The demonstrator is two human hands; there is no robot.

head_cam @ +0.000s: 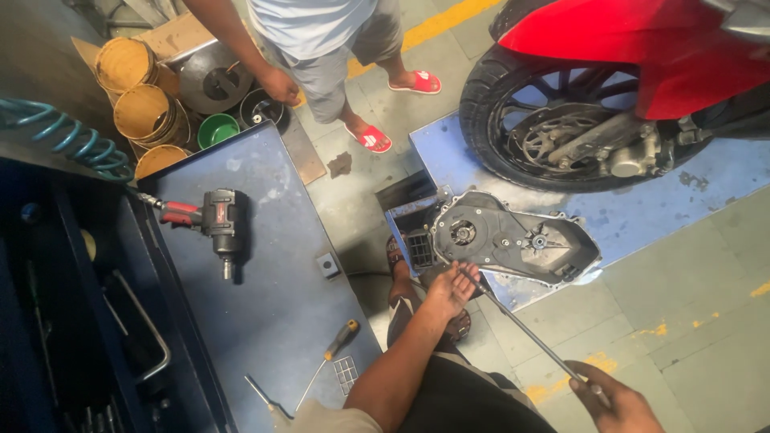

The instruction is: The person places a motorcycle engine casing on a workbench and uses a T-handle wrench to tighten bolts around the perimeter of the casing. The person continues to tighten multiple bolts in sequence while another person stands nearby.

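Head view showed the left hand [451,290] just below centre, fingers curled loosely over the near end of a long metal rod [521,326] where it met the lower edge of a grey engine cover [513,239]. The right hand [616,405], at the bottom right edge, was closed around the rod's other end. The cover lay inner side up at centre frame, on the corner of a blue lift platform [706,180], just below the motorcycle wheel [561,128] at upper right. To my eye, the work in hand was guiding the rod's tip at the cover's rim; it would go best with the left hand kept close to the tip to steady it, the right supplying the push along the rod's line, and the cover kept from sliding off the platform corner. Counted: one rod, one cover, one wheel in view. On the blue workbench [265,305] at left lay one impact wrench [215,223] on a coiled air hose [60,136], one yellow-handled screwdriver [330,353], and a second thin tool near the bottom edge, too small to name. At upper left stood three tan drums [148,108] and one green bowl [216,128]. A second person [321,48] in two red sandals stood at top centre, one hand hanging near the bowl.
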